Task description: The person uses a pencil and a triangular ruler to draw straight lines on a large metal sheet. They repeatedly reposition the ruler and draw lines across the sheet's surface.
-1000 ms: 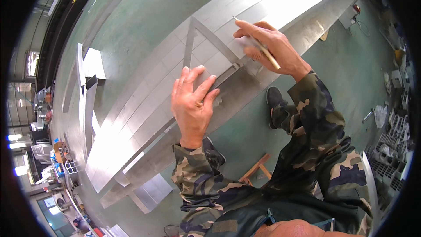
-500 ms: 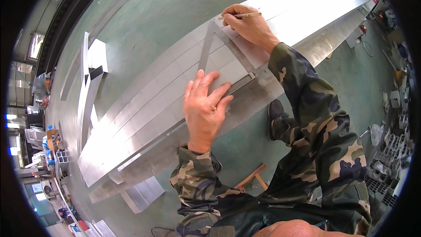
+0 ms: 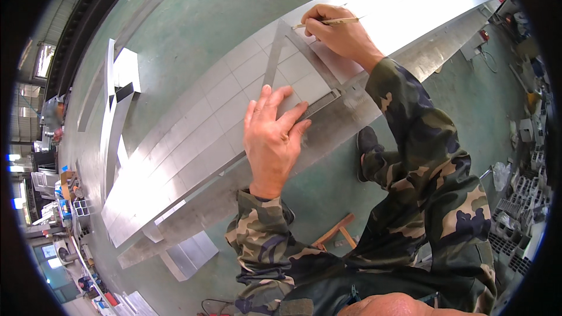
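A long light-grey metal panel (image 3: 202, 102), scored with a grid of thin lines, runs diagonally before me. On it lies a triangular metal set square (image 3: 273, 58), with its thicker edge along the panel's near side. My left hand (image 3: 271, 146) rests over the square's near left corner, fingers spread and thumb by the near edge; the palm hides that corner. At the square's far corner, my right hand (image 3: 339, 32) pinches a thin wooden pencil (image 3: 341, 21). The pencil's tip is close to the panel, just right of that corner; whether it touches I cannot tell.
Beneath the panel is a duller metal surface (image 3: 328, 134) along its near side. Angled metal pieces (image 3: 124, 90) stand on the green floor to the left. A small wooden stool (image 3: 335, 233) is near my legs, and plastic crates (image 3: 512, 240) sit at the right.
My right hand and the pencil have moved slightly right, away from the square's far corner. My left hand stays on the square. The whole view has shifted a little.
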`<move>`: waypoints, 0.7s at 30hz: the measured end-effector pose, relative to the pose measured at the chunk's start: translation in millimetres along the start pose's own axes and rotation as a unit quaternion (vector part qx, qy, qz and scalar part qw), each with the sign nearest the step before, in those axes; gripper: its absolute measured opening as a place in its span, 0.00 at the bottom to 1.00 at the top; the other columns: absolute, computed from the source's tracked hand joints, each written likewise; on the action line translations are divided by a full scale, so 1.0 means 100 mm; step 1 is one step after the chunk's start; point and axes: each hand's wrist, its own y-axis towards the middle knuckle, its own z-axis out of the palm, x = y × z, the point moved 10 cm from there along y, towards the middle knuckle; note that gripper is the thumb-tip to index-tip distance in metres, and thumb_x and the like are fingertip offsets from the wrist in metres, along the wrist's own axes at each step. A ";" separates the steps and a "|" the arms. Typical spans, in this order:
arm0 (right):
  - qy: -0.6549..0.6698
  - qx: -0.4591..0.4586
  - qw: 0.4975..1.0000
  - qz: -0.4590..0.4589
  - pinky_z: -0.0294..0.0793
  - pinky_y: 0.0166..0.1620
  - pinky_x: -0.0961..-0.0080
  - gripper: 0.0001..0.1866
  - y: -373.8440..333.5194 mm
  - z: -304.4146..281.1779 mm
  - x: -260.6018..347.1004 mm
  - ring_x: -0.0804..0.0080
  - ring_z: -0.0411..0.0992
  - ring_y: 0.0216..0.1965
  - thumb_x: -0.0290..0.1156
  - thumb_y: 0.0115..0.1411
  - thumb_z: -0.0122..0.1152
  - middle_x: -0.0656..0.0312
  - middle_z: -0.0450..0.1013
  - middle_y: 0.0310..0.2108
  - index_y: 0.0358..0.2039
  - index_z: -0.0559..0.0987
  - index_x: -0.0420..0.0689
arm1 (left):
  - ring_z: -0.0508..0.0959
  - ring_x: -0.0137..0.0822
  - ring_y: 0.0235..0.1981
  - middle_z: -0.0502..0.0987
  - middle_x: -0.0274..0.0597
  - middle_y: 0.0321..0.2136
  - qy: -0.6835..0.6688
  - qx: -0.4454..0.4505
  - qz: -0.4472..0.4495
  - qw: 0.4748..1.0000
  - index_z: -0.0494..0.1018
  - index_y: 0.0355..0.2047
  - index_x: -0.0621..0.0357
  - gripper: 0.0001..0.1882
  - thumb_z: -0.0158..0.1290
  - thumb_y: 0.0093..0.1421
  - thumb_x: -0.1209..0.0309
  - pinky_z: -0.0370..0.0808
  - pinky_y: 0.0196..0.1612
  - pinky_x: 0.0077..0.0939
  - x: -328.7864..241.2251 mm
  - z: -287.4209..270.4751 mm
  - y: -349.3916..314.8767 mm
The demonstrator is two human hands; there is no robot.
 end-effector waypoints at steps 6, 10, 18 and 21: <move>-0.035 0.042 0.998 0.016 0.79 0.39 0.76 0.11 -0.48 -0.23 0.12 0.79 0.79 0.32 0.30 0.68 0.60 0.64 0.84 0.30 0.42 0.87 0.39 | 0.74 0.53 0.72 0.82 0.36 0.62 -0.004 0.001 -0.002 1.000 0.90 0.49 0.46 0.17 0.73 0.59 0.68 0.65 0.75 0.57 0.03 0.03 -0.01; -0.053 0.074 0.995 0.030 0.77 0.37 0.76 0.09 -0.84 -0.37 0.27 0.78 0.77 0.31 0.29 0.66 0.61 0.63 0.82 0.28 0.38 0.86 0.39 | 0.74 0.52 0.71 0.82 0.34 0.62 0.003 -0.006 0.003 1.000 0.90 0.49 0.44 0.17 0.73 0.58 0.67 0.65 0.74 0.56 0.06 0.00 -0.02; 0.015 0.070 0.997 0.015 0.78 0.34 0.75 0.10 -1.30 -0.71 0.24 0.79 0.75 0.27 0.29 0.71 0.62 0.61 0.84 0.31 0.46 0.88 0.40 | 0.74 0.52 0.71 0.82 0.34 0.62 0.005 -0.007 0.002 1.000 0.90 0.50 0.43 0.17 0.73 0.59 0.67 0.65 0.75 0.56 0.08 0.02 -0.04; 0.067 -0.026 0.997 -0.030 0.81 0.40 0.76 0.15 -1.19 -0.90 0.18 0.77 0.80 0.34 0.36 0.79 0.62 0.58 0.85 0.38 0.58 0.85 0.42 | 0.73 0.52 0.72 0.81 0.35 0.64 0.005 -0.001 0.002 1.000 0.90 0.51 0.44 0.19 0.73 0.58 0.68 0.64 0.76 0.57 0.07 0.01 -0.04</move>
